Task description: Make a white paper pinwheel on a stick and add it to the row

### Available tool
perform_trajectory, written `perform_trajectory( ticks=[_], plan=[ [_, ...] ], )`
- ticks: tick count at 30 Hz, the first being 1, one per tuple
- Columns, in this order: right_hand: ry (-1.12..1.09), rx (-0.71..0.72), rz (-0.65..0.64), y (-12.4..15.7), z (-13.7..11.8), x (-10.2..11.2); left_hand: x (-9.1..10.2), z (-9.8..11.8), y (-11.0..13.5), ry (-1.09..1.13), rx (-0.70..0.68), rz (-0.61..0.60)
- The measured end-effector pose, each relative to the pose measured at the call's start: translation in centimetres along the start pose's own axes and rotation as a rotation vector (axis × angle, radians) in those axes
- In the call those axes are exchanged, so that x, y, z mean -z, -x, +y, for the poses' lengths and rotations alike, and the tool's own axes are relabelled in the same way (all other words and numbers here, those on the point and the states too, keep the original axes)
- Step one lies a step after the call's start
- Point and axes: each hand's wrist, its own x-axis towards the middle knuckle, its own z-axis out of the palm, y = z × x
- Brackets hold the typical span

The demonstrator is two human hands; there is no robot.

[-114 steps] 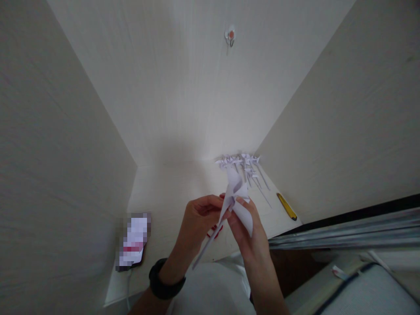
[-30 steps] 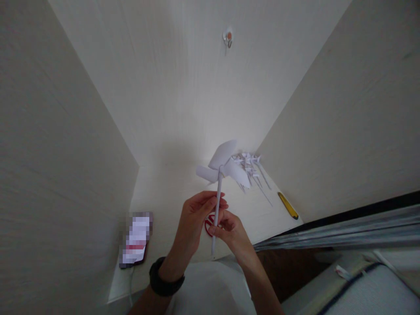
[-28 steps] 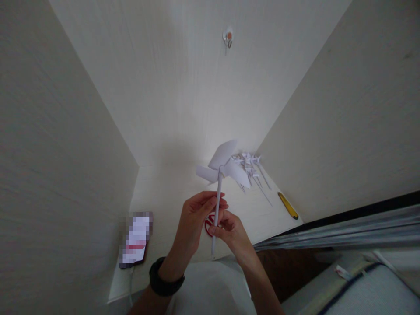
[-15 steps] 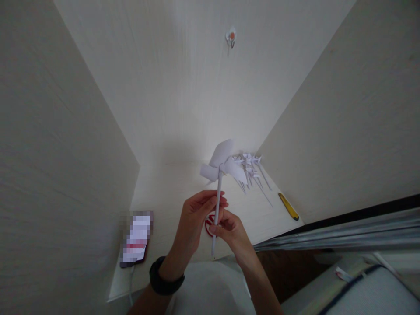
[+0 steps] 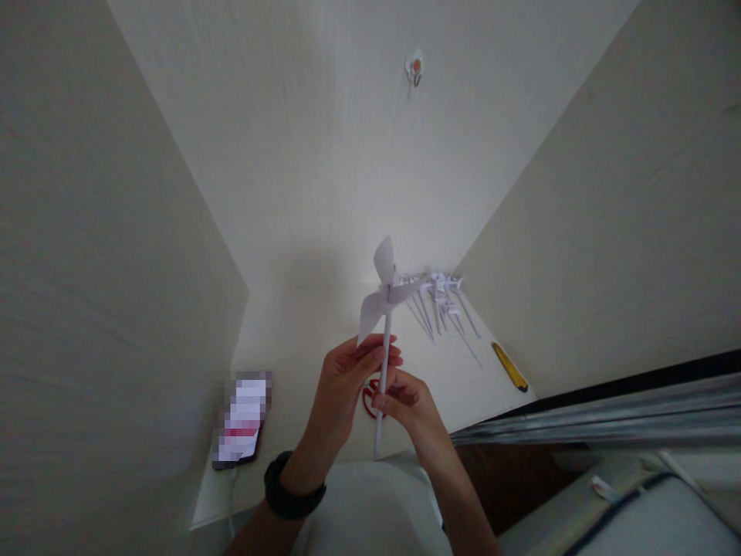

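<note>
A white paper pinwheel (image 5: 387, 293) on a rolled paper stick stands upright in front of me, its blades at the top. My left hand (image 5: 353, 378) pinches the stick partway up, between thumb and fingers. Lower on the same stick, my right hand (image 5: 408, 401) grips it with thumb and fingertips. Partly hidden behind my hands, a red ring-like thing (image 5: 370, 400), perhaps scissors handles, lies on the white desk (image 5: 283, 347). Several more paper pinwheels (image 5: 440, 293) lie bunched at the back right.
A yellow box cutter (image 5: 509, 367) rests along the right edge. On the left a phone (image 5: 241, 421) with a cable lies on the desk, its screen blurred. Pale walls enclose the desk, and a hook (image 5: 414, 69) is fixed to the back one. A grey curtain (image 5: 614, 413) hangs at right.
The pinwheel's blades have turned to a different angle. Both hands keep their hold on the stick in nearly the same place; the view has shifted slightly.
</note>
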Motion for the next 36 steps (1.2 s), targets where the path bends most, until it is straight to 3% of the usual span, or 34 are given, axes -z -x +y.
perform_trajectory(
  ticks=[36],
  plan=[
    [0.0, -0.025, 0.009, 0.44, -0.72, -0.8, -0.05, 0.56, 0.51, 0.005, -0.008, 0.023]
  ],
)
